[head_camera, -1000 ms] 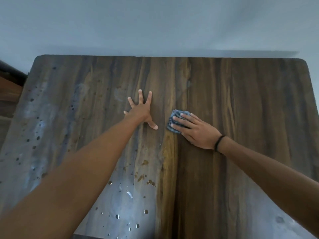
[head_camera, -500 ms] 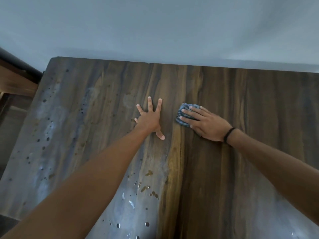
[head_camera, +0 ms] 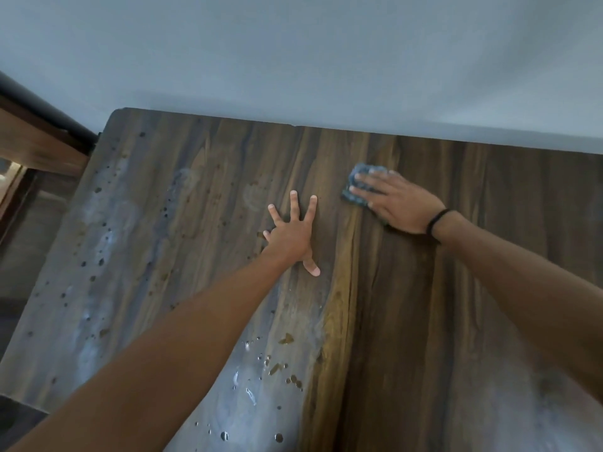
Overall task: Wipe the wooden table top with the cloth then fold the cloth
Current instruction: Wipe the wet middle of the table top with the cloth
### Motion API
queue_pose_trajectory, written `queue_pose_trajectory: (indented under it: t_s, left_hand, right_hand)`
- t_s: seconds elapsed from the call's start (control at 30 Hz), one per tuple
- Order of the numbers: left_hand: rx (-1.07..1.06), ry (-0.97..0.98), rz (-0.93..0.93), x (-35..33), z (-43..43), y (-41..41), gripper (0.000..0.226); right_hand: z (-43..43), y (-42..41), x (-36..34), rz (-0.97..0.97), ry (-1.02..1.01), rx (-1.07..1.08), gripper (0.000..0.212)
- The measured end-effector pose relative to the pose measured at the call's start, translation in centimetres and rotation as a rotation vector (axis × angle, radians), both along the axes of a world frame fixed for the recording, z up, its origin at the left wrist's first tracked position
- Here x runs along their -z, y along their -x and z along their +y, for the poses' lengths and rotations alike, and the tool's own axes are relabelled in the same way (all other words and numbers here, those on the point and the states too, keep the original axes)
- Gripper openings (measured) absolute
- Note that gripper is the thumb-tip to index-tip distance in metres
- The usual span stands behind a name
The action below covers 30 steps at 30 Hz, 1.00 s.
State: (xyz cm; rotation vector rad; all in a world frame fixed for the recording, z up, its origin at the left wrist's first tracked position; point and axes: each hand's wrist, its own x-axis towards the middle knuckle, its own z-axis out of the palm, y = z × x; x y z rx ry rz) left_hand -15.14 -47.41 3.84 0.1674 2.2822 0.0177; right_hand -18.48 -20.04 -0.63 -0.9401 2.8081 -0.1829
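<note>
Nearest the camera, water droplets [head_camera: 277, 370] and pale smears dot the wooden table top [head_camera: 424, 321], lying nearer than the left hand [head_camera: 290, 233] and spreading out to its left. The left forearm reaches up from the lower left corner. The left hand lies palm down on the wood, fingers straight and splayed wide, thumb pointing back toward the camera; it holds nothing.

Farther back and to the right of the left hand, well apart from it, the right hand [head_camera: 394, 203] lies flat on a bunched blue cloth [head_camera: 348, 196], pressing it against the table top. Its fingers are straight and point to the left, not curled round the fabric. The cloth shows beyond the fingertips and beneath them; the rest is hidden under the palm. A black wristband [head_camera: 437, 220] circles the right wrist.

Beyond both hands the table's far edge meets a plain pale wall [head_camera: 293, 60]. Far to the left of the left hand, past the table's corner, stands brown wooden furniture [head_camera: 32, 141].
</note>
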Motion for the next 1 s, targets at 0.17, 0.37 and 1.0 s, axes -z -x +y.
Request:
queue_pose_trajectory:
  t_s: [0.17, 0.37, 1.0]
  left_hand:
    - [0.012, 0.005, 0.005, 0.2, -0.5, -0.1, 0.163]
    - [0.008, -0.017, 0.01, 0.4, -0.3, 0.1, 0.164]
    - [0.004, -0.019, 0.002, -0.5, -0.1, -0.2, 0.163]
  right_hand:
    - [-0.8, 6.0, -1.1, -0.034, 0.132, 0.645, 0.052]
    - [-3.3, -1.0, 0.1, -0.007, 0.056, 0.122, 0.052]
    - [-5.8, -14.4, 0.3, -0.029, 0.079, 0.338, 0.055]
